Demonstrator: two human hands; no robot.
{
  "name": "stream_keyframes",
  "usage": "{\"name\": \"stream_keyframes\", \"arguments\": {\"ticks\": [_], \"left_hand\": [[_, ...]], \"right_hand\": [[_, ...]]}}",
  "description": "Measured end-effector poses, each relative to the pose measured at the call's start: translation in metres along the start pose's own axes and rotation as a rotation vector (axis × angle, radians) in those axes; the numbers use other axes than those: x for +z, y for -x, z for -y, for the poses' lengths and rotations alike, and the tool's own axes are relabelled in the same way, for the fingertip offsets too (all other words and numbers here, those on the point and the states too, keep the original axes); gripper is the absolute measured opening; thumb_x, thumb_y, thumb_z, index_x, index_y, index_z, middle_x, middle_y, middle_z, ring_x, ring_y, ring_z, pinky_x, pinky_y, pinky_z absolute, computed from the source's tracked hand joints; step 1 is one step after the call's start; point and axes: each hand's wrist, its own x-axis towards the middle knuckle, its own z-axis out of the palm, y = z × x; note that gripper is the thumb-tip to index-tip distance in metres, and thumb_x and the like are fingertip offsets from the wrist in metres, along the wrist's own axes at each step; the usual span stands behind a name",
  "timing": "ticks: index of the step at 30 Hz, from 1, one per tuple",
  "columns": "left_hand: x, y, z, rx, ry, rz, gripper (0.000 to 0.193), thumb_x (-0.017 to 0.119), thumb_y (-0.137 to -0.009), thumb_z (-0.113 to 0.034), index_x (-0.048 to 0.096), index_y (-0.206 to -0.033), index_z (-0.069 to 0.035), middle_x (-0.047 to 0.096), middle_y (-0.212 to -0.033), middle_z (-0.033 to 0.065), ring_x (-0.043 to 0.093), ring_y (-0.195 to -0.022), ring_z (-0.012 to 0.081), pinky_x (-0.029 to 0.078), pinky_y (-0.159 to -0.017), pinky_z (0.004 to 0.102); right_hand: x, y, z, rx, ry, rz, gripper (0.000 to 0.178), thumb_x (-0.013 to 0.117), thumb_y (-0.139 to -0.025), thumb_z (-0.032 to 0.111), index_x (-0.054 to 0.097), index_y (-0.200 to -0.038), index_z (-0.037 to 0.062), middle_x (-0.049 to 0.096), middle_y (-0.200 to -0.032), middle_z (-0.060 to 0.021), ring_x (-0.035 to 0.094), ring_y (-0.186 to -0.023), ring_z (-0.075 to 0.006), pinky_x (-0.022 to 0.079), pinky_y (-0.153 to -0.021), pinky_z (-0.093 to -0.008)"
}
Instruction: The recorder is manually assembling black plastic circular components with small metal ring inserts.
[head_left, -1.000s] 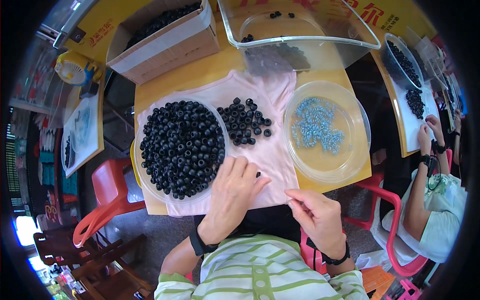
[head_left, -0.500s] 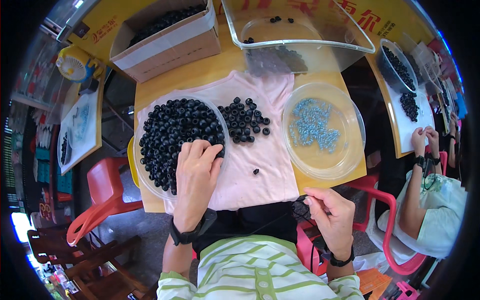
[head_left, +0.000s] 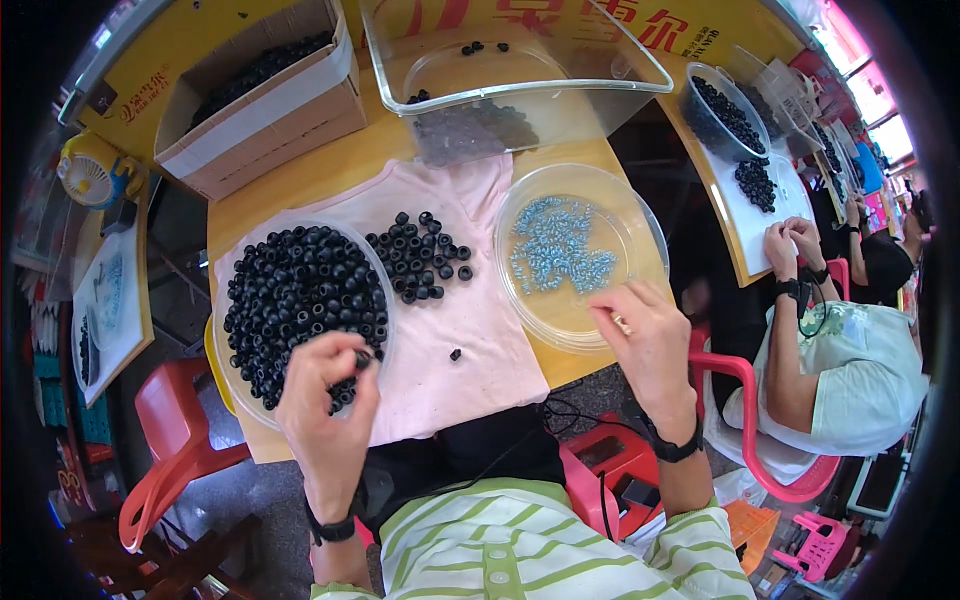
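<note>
My left hand (head_left: 325,410) pinches a black bead-like piece (head_left: 362,358) between thumb and finger. It is over the near right edge of a round clear tub (head_left: 392,325) heaped with small black pieces (head_left: 305,285), some showing round holes. My right hand (head_left: 648,335) is at the near right rim of a shallow clear bowl (head_left: 652,235). Its fingertips are drawn together; whatever they hold is too small to make out. Tiny light-blue pieces (head_left: 560,245) lie spread in that bowl. More black pieces (head_left: 415,255) sit loose on a pink cloth (head_left: 455,310), with a single one (head_left: 455,354) nearer me.
Behind the cloth stand a cardboard box (head_left: 260,135) of black pieces and a large clear bin (head_left: 560,115). To the right, another person's hands (head_left: 790,245) are over a white-topped table (head_left: 740,225). Red chairs (head_left: 185,420) flank my table.
My left hand has lifted from the heap with a black piece. The right hand has moved from the table's front edge up to the blue pieces' bowl. The whole view has shifted.
</note>
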Motion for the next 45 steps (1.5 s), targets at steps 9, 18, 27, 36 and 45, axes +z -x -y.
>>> {"name": "stream_keyframes", "arguments": {"ticks": [9, 18, 27, 36, 45], "left_hand": [[0.039, 0.042, -0.012, -0.457, 0.791, 0.332, 0.028, 0.071, -0.081, 0.009, 0.06, -0.105, 0.001, 0.066, -0.104, 0.0128, 0.066, -0.09, 0.0149, 0.054, -0.083, 0.0281], [0.053, 0.057, -0.008, -0.751, 1.236, 0.333, 0.026, 0.063, -0.089, 0.003, 0.059, -0.115, 0.002, 0.065, -0.11, 0.0152, 0.069, -0.092, 0.0187, 0.057, -0.086, 0.0297], [0.042, 0.063, 0.006, -0.774, 1.455, 0.355, 0.022, 0.059, -0.094, -0.004, 0.058, -0.115, 0.001, 0.065, -0.11, 0.0157, 0.067, -0.092, 0.0187, 0.055, -0.083, 0.0287], [0.059, 0.058, -0.002, -0.777, 1.51, 0.426, 0.02, 0.058, -0.096, -0.005, 0.058, -0.116, 0.001, 0.066, -0.108, 0.0145, 0.066, -0.097, 0.0173, 0.053, -0.087, 0.0294], [0.066, 0.053, -0.01, -0.717, 1.515, 0.388, 0.02, 0.059, -0.096, -0.005, 0.058, -0.116, 0.0, 0.066, -0.111, 0.0133, 0.066, -0.097, 0.0174, 0.054, -0.087, 0.029]], "right_hand": [[0.038, -0.028, 0.023, -0.106, -0.048, 0.157, 0.002, 0.067, -0.081, 0.011, 0.065, -0.082, 0.0103, 0.06, -0.077, -0.0078, 0.065, -0.076, -0.0266, 0.052, -0.063, -0.0375], [0.047, -0.042, 0.016, -0.178, -0.027, 0.23, 0.008, 0.071, -0.081, 0.012, 0.068, -0.088, 0.0095, 0.062, -0.081, -0.007, 0.065, -0.074, -0.0289, 0.051, -0.063, -0.0378], [0.04, -0.041, 0.023, 0.029, -0.376, 0.161, 0.006, 0.066, -0.082, 0.004, 0.063, -0.087, 0.0033, 0.065, -0.077, -0.0049, 0.063, -0.063, -0.0164, 0.05, -0.057, -0.029], [0.016, -0.015, 0.007, 0.655, -1.277, 0.273, 0.013, 0.065, -0.092, 0.012, 0.06, -0.1, 0.0036, 0.062, -0.076, -0.0019, 0.049, -0.051, -0.0032, 0.037, -0.045, -0.0161], [0.004, -0.002, 0.038, 0.57, -1.204, 0.398, 0.011, 0.068, -0.091, 0.007, 0.063, -0.099, 0.0039, 0.061, -0.086, 0.0024, 0.055, -0.073, -0.0018, 0.044, -0.064, -0.0157]]}}
